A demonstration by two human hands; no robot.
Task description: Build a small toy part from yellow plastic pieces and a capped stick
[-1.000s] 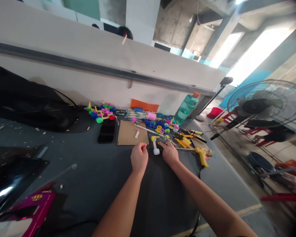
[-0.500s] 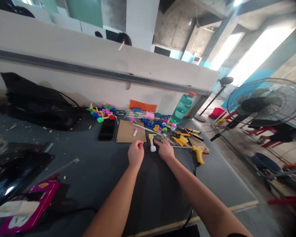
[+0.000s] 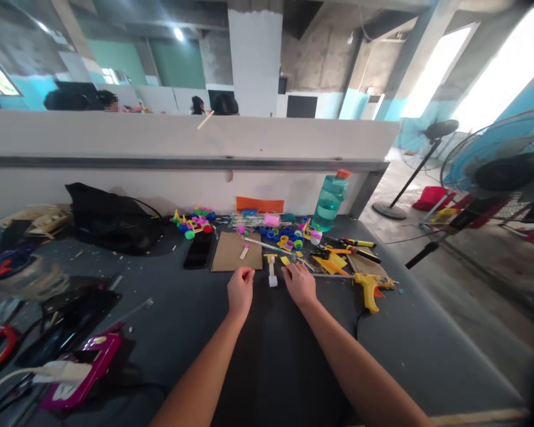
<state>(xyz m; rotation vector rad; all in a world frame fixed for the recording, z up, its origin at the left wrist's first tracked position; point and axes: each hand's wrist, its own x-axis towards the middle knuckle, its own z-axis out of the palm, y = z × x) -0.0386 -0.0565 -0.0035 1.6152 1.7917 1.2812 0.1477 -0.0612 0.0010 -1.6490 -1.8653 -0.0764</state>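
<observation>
Between my hands lies a small stick piece (image 3: 272,268) with a yellow crossbar at its far end and a white cap at its near end. My left hand (image 3: 241,292), left of that piece, is closed with the fingertips pinched together; anything inside them is too small or hidden. To the piece's right, my right hand (image 3: 301,284) rests on the table, palm down, fingers loosely stretched and apart from it. A cardboard sheet (image 3: 225,255) lies beyond my left hand, carrying a short stick with a pink end (image 3: 244,251).
A yellow glue gun (image 3: 368,287) lies right of my right hand, near pliers (image 3: 360,242). Colourful plastic caps (image 3: 285,237), a water bottle (image 3: 330,201) and a phone (image 3: 198,251) stand or lie behind. At left are a black bag (image 3: 111,219), a pink power strip (image 3: 86,370) and scissors (image 3: 0,350).
The head view has tilted up and turned, so the table shows differently. My right index finger no longer points out toward the stick piece; its fingers lie closer together. My left hand stays closed.
</observation>
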